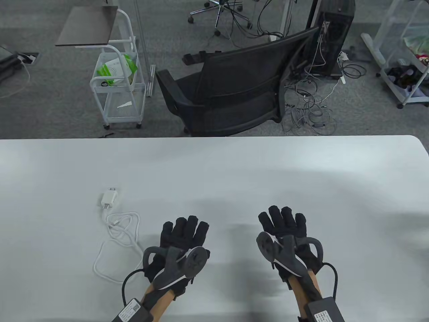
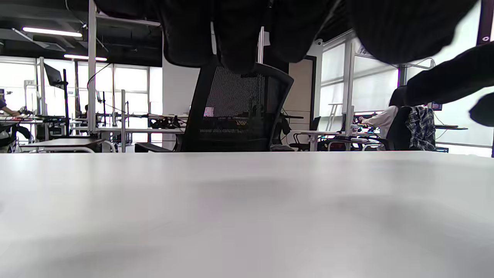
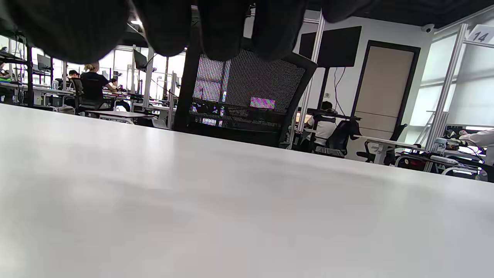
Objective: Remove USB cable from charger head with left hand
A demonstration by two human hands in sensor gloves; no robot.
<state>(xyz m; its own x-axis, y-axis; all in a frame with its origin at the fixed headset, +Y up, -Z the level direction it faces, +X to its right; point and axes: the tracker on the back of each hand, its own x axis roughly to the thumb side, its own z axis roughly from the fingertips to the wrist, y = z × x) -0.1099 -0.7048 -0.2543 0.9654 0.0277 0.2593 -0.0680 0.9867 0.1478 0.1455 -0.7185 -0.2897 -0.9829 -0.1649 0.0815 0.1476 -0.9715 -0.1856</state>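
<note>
A white charger head [image 1: 108,198] lies on the white table [image 1: 234,167] at the left, prongs pointing away. A white USB cable [image 1: 118,238] is plugged into its near end and lies in loose loops toward the front. My left hand [image 1: 185,229] rests flat on the table, fingers stretched out, empty, to the right of the cable loops. My right hand [image 1: 283,218] also lies flat and empty, further right. The left wrist view shows only my left fingers [image 2: 235,34] above bare table; the right wrist view shows my right fingers [image 3: 220,27] likewise. The charger and cable are not in either wrist view.
A black mesh office chair [image 1: 231,94] stands just beyond the table's far edge. A white trolley [image 1: 119,84] stands on the floor at the back left. Loose cables [image 1: 308,110] lie on the floor at the back right.
</note>
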